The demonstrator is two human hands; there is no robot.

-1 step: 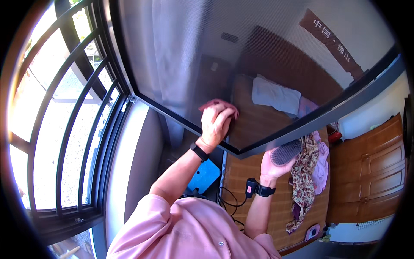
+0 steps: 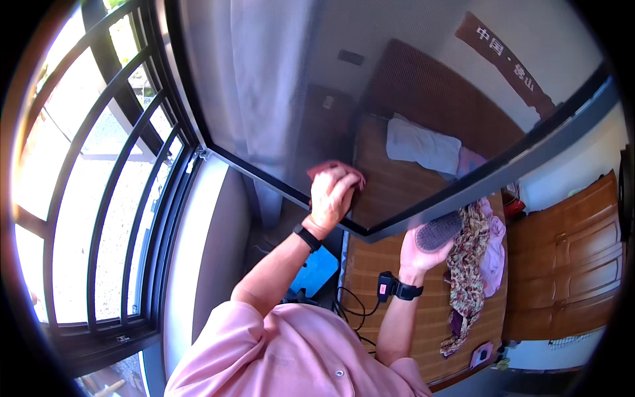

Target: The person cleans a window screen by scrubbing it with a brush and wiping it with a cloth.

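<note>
A pink short-sleeved shirt (image 2: 278, 351) with a pale round button (image 2: 339, 374), a black left wristband (image 2: 307, 237), and a black right wristband (image 2: 409, 292) whose boxy module (image 2: 385, 281) bears a pinkish label (image 2: 383, 289) and dark cable (image 2: 370, 313)

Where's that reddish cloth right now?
In the head view, the reddish cloth is near the centre, in the left hand, against the mesh screen, above and left of the bottom corner of the dark frame.
</note>
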